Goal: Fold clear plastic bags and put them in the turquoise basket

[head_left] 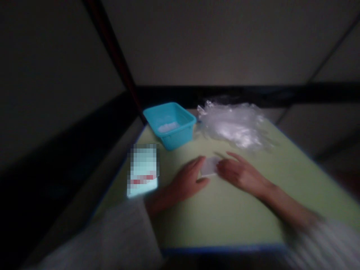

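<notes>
A small pale, square, flat piece [209, 167] lies on the table between my two hands; blur hides what it is made of. My left hand [187, 182] is at its left side, thumb and fingers spread apart, fingertips by its upper left corner. Over the right edge bends my right hand [237, 172], with most fingers curled onto the piece and one finger stretched out above it. A thin dark streak shows near that finger, too blurred to name.
A turquoise plastic basket [180, 138] with something whitish inside stands at the back left. Beside it lies a heap of clear plastic bags [233, 122]. A lit screen [143, 168], partly pixelated, is at the left of the greenish table [225, 221] with its blue edge.
</notes>
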A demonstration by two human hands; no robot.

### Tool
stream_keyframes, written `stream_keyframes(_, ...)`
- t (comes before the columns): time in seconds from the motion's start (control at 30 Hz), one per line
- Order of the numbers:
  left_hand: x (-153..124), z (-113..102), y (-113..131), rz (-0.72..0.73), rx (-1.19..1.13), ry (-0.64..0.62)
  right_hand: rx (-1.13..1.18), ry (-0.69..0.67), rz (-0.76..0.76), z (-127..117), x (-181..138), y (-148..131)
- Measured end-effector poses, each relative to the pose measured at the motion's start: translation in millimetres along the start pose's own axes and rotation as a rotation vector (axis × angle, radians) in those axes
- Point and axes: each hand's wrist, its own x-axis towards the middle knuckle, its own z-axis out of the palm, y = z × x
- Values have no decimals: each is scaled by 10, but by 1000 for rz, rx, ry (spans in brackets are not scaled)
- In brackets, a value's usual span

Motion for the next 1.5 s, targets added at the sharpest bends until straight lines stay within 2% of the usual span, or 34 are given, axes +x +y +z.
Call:
stream_keyframes(0.2, 19, -24, 30, -14, -1, -8, 10, -8, 94, 38, 22, -23)
stream_keyframes(0.33, 30, -56, 76, -63, -38, 31, 183, 3, 213, 52, 45, -47)
stream_keyframes(0.4, 37, -69, 95, -103, -84, 58, 366, 46, 336, 36, 65, -71)
stream_keyframes(0.6, 76, -67, 145, -218, -382, 108, 878, 172, 857, -51, 142, -141)
stream_keyframes(0.77, 113, -63, 177, -326, -749, 36, 1164, 299, 1032, -110, 195, -190)
stream_keyframes(0.83, 123, -78, 177, -363, -826, 14, 1209, 323, 1041, -129, 200, -209)
stream_keyframes(0.93, 132, -99, 165, -401, -878, 14, 1145, 327, 973, -126, 188, -219)
stream_keyframes(1.1, 126, -93, 177, -402, -893, 9, 1059, 249, 915, -61, 150, -193)
stream_keyframes(1.27, 103, -91, 239, -334, -966, 125, 1048, 276, 939, -39, 138, -168)
stream_keyframes(1.33, 102, -106, 242, -307, -916, 136, 1047, 292, 947, -43, 145, -166)
stream_keyframes(1.5, 106, -150, 212, -278, -727, 31, 1038, 272, 945, -52, 160, -165)
